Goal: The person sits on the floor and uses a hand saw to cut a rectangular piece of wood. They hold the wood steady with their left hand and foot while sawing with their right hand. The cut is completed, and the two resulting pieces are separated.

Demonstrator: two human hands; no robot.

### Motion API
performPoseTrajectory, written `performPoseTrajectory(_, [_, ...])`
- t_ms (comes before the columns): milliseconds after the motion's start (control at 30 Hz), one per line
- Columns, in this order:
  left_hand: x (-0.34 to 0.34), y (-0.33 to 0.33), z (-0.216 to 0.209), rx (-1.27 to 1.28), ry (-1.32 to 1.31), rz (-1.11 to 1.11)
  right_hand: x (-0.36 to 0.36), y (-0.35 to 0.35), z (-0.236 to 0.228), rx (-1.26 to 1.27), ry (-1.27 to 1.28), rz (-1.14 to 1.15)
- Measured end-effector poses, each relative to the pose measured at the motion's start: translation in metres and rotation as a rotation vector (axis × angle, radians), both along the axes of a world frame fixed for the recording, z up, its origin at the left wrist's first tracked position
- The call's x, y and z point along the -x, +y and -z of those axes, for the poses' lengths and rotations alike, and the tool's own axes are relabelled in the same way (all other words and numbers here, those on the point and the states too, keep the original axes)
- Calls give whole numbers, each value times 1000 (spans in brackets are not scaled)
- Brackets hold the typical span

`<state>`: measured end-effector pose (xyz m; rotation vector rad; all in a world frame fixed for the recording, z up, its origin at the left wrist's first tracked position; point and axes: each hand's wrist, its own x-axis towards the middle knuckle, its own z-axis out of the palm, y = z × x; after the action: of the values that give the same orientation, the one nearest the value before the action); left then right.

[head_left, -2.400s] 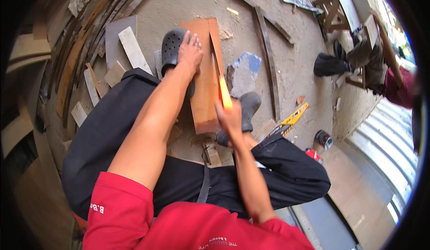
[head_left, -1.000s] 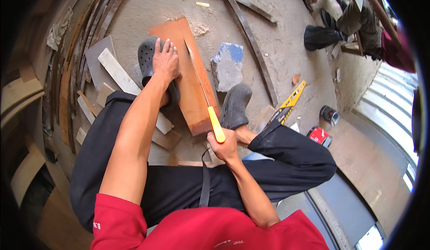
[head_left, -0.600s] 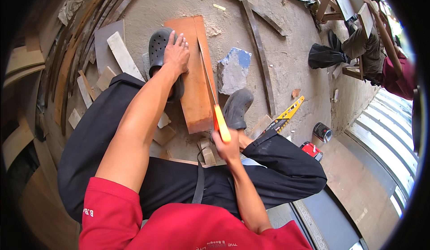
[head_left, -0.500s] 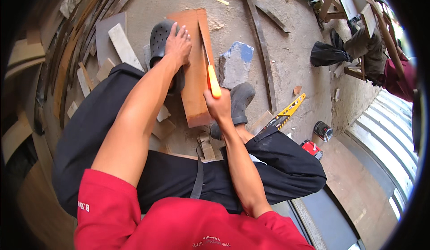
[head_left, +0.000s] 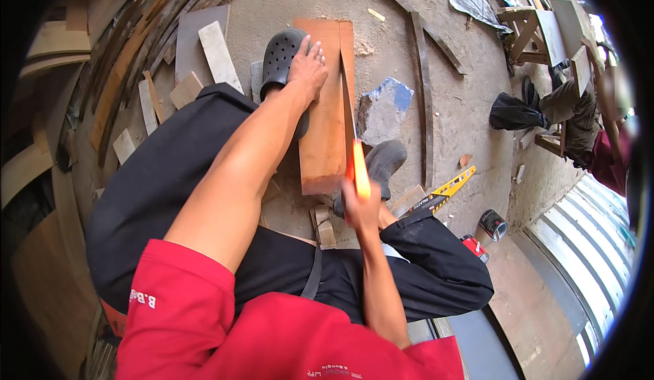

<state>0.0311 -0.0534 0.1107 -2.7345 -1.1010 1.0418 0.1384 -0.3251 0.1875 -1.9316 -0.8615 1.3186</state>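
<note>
A reddish-brown wooden block [head_left: 320, 159] lies lengthwise in front of me, with a long cut line running near its right edge. My left hand [head_left: 308, 70] rests on the block's far left part, fingers stretched forward, next to the grey clog [head_left: 279, 56] on my left foot. My right hand [head_left: 362, 206] is wrapped round the orange-yellow handle of a handsaw [head_left: 360, 169]. The saw's thin blade points away from me and lies along the cut; how deep it sits is hard to see. My right clog [head_left: 386, 165] is just right of the saw handle.
A broken concrete chunk [head_left: 385, 111] with blue paint sits right of the block. Dark wooden strips [head_left: 422, 101], a yellow-and-black saw-shaped item [head_left: 453, 188] and a can [head_left: 492, 223] lie farther right. Boards [head_left: 219, 56] are piled at left. Another person's dark-trousered leg [head_left: 569, 104] shows at far right.
My right hand has pulled the saw back toward me along the cut. My left hand stays on the block. The whole view has shifted, so the scene sits farther right.
</note>
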Motion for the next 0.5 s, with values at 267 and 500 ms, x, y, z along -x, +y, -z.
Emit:
performPoseTrajectory(267, [-14, -2, -1, -34, -6, 22, -6, 74, 26, -8, 50, 199])
performPoseTrajectory(500, [0, -9, 3, 11, 28, -7, 9, -41, -50, 14, 32, 111])
